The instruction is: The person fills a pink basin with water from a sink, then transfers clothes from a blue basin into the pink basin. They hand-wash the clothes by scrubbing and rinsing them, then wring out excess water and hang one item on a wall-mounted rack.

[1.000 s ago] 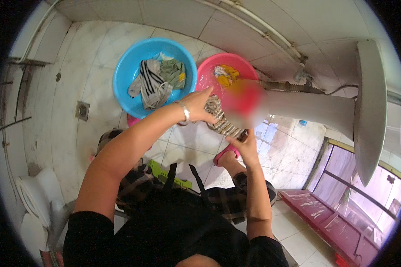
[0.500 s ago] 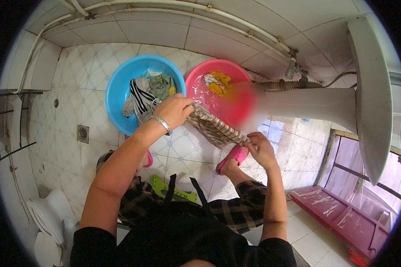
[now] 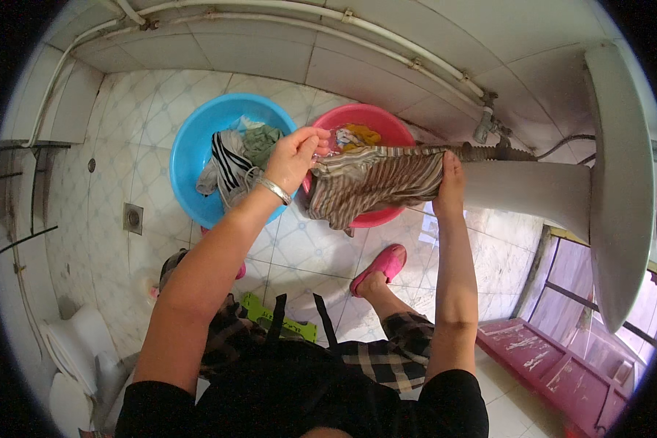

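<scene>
A brown-striped cloth garment (image 3: 376, 182) is spread between my two hands, hanging partly over the pink basin (image 3: 354, 109). My left hand (image 3: 296, 157), with a silver bracelet at its wrist, is closed at the garment's left corner. At the right corner my right hand (image 3: 450, 186) grips the cloth, thumb side up. Yellow and white cloth (image 3: 358, 135) lies in the pink basin behind the garment. To the left stands a blue basin (image 3: 186, 150) holding a white garment with black stripes (image 3: 233, 164) and a grey-green cloth (image 3: 260, 144).
A white sink pedestal (image 3: 533, 186) and basin (image 3: 620, 182) stand at the right, near a ribbed hose (image 3: 500, 153). Pipes run along the wall. A green stool (image 3: 277, 317) is beneath me, a toilet (image 3: 84, 350) at lower left, a worn red door (image 3: 555, 365) at lower right.
Both hands have lifted the striped garment away from me and toward the pink basin. It was bunched and slanting down to the right; now it is spread wide and nearly level.
</scene>
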Motion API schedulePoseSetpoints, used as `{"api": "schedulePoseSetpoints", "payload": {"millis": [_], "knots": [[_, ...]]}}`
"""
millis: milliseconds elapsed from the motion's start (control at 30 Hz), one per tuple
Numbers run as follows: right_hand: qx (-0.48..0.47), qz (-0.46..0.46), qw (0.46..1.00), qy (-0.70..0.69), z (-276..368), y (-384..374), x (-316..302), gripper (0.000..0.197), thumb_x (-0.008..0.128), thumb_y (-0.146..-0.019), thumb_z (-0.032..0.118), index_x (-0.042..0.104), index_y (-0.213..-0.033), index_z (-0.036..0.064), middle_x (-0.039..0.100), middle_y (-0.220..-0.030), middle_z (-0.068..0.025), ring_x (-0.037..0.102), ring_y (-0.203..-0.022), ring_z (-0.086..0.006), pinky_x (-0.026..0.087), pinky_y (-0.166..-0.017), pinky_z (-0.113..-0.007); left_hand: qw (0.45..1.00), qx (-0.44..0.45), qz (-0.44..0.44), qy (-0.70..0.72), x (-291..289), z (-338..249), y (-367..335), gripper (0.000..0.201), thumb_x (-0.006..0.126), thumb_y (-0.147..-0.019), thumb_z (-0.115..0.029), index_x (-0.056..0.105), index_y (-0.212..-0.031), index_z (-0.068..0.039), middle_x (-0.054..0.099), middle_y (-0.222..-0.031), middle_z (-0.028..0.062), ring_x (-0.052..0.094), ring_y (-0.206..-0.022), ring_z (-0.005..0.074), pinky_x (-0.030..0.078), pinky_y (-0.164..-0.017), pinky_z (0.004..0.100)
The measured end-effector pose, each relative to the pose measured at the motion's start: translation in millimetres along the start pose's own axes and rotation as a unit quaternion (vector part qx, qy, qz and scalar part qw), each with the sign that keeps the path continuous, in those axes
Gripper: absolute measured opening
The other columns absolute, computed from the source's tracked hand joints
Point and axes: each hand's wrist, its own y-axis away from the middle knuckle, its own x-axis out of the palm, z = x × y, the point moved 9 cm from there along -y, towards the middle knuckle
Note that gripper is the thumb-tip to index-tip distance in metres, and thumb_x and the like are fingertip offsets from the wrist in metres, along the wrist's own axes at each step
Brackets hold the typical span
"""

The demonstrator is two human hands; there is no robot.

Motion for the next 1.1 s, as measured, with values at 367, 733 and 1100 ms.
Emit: {"api": "schedulePoseSetpoints", "payload": {"millis": [367, 733, 1100], "knots": [[-0.226, 0.032, 0.973, 0.027, 170.8, 78.2, 58.0, 0.024, 0.05, -0.091, 0.028, 0.055, -0.098, 0.0051, 0.06, -0.086, -0.0056, 0.058, -0.073, -0.0121, 0.05, -0.063, -0.026, 0.984, 0.009, 0.041, 0.172, 0.9, -36.5, 13.8, 0.03, 0.047, -0.093, -0.02, 0.052, -0.115, 0.0, 0.057, -0.108, 0.01, 0.056, -0.095, 0.0157, 0.046, -0.079, 0.0292], [-0.132, 0.137, 0.89, 0.413, 60.5, 49.1, -43.4, 0.025, 0.066, -0.074, 0.024, 0.063, -0.088, 0.0035, 0.062, -0.093, -0.0094, 0.059, -0.084, -0.0184, 0.048, -0.072, -0.032, 0.967, 0.059, 0.23, -0.088, 40.7, -22.3, 45.0, 0.03, 0.049, -0.09, -0.02, 0.054, -0.114, -0.005, 0.059, -0.104, 0.0128, 0.06, -0.088, 0.0229, 0.048, -0.076, 0.0332], [0.001, 0.252, 0.794, 0.554, -200.5, 7.3, 64.7, 0.045, 0.06, -0.08, 0.024, 0.049, -0.121, 0.0074, 0.051, -0.118, -0.02, 0.049, -0.109, -0.0354, 0.041, -0.092, -0.04, 0.855, 0.075, 0.063, -0.509, -15.9, -32.2, 61.4, 0.022, 0.053, -0.083, -0.016, 0.058, -0.1, -0.004, 0.06, -0.093, 0.0153, 0.057, -0.084, 0.0335, 0.046, -0.073, 0.0415]]}}
